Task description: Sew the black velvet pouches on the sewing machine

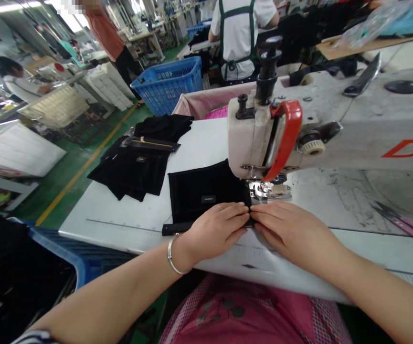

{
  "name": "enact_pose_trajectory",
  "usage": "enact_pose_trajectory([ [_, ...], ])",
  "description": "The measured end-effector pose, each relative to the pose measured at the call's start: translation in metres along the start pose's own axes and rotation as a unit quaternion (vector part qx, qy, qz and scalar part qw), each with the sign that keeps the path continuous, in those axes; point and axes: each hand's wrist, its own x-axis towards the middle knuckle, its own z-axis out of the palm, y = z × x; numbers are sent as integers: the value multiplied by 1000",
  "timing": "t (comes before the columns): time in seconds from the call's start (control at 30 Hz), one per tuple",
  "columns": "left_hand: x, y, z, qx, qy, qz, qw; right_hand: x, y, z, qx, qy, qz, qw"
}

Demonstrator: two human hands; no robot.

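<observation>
A black fabric panel (pixel 188 184) with a small label lies flat on the white sewing table, its right edge by the presser foot (pixel 259 190) of the sewing machine (pixel 252 138). Along its near edge runs a narrow black strip (pixel 172 229) that sticks out to the left. My left hand (pixel 220 227), with a ring and a silver bangle, pinches the near right corner of the fabric. My right hand (pixel 287 223) holds the same corner from the other side, fingertips almost touching the left ones. The fingers hide the corner itself.
A stack of black fabric pieces (pixel 134 167) lies on the table's left part. Pink-handled scissors (pixel 407 224) rest at the right. Behind the table stand a blue crate (pixel 172 79) and a person in a white shirt (pixel 238 28). A blue bin (pixel 80 267) with dark cloth is at lower left.
</observation>
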Motion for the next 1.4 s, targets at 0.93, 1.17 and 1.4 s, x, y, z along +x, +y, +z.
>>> enact_pose_trajectory([
  [0.93,33,-79,-6,-96,50,37,993,10,38,6,-108,67,133,983],
  [1.17,29,-34,12,-79,113,-74,988,7,29,19,16,66,49,996],
  [1.4,35,-43,14,-80,113,-55,989,8,32,20,-14,60,50,997],
])
